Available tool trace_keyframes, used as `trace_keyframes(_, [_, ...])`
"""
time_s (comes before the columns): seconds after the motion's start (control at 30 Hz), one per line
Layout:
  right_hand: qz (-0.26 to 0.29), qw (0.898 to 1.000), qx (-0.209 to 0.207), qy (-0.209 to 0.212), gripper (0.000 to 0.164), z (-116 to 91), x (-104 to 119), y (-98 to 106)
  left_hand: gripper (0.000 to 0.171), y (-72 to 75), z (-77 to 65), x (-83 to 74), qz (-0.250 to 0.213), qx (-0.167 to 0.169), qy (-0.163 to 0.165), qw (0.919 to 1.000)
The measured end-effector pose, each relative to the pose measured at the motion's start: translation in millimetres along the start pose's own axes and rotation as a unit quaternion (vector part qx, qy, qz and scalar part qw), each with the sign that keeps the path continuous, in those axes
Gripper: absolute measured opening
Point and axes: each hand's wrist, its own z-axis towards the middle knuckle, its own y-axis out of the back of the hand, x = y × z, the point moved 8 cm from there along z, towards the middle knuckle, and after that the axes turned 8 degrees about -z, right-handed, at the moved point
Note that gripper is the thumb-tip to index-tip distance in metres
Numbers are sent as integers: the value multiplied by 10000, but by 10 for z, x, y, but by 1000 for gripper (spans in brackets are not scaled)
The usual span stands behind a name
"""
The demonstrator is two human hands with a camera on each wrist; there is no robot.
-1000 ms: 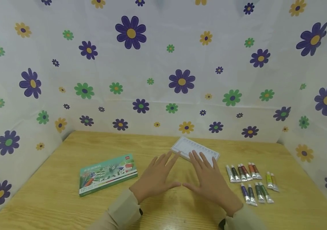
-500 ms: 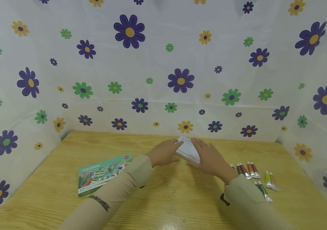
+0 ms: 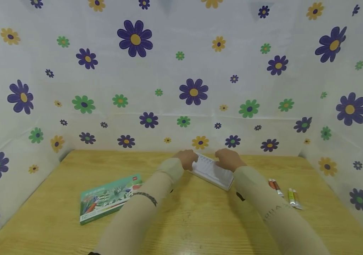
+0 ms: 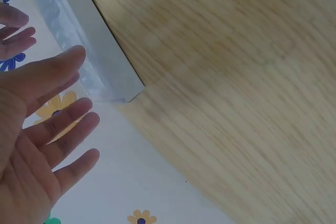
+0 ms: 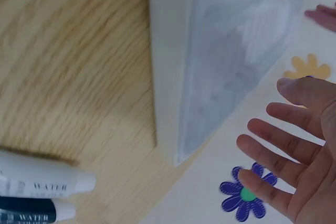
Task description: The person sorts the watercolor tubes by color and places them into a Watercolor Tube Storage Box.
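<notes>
A white box with a ribbed plastic tray (image 3: 212,173) on top lies at an angle near the back of the table. My left hand (image 3: 186,159) hovers by its far left end, and my right hand (image 3: 230,160) is over its back right side. In the left wrist view, the left thumb (image 4: 68,59) overlaps the end of the tray (image 4: 92,45), with the other fingers loosely spread. Seen from the right wrist, the right hand's fingers (image 5: 283,153) are spread and slightly bent, apart from the box (image 5: 170,66).
A green illustrated paint box (image 3: 109,198) lies on the left of the table. Paint tubes (image 3: 292,199) lie on the right, some behind the right sleeve; a white tube (image 5: 47,174) and a dark tube (image 5: 26,211) show near the right wrist. A flowered cloth (image 3: 165,71) bounds the back and sides.
Both hands have moved forward from the middle of the table to the tray at the back. The right forearm now hides several tubes. The view has shifted slightly right.
</notes>
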Motion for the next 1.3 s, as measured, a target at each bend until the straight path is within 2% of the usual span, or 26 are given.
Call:
trace_keyframes(0.23, [-14, 9989, 441, -169, 17, 123, -49, -150, 32, -131, 121, -81, 167, 43, -364, 9992])
trace_keyframes(0.4, [-45, 9967, 781, -217, 11, 204, -8, -262, 26, -183, 146, -61, 183, -9, -373, 9991])
trace_keyframes(0.5, [-50, 9952, 872, -442, 14, 232, -25, -299, 25, -175, 149, -43, 100, -153, -383, 9991])
trace_keyframes(0.63, [-109, 9944, 835, -642, 17, 251, -44, -313, 25, -168, 161, -34, 93, -262, -397, 9988])
trace_keyframes(0.87, [-291, 9960, 576, -619, 13, 252, 0, -291, 26, -137, 183, 4, -147, -283, -112, 9994])
trace_keyframes(1.0, [-384, 9959, 532, -630, 12, 239, 27, -263, 27, -144, 208, 26, -151, -216, -62, 9996])
trace_keyframes(1.2, [-442, 9961, 515, -570, 13, 217, 57, -217, 29, -131, 199, 34, -256, -278, -131, 9992])
trace_keyframes(1.3, [-277, 9964, 609, -522, 13, 209, 69, -215, 30, -152, 167, 47, -329, -326, -225, 9987])
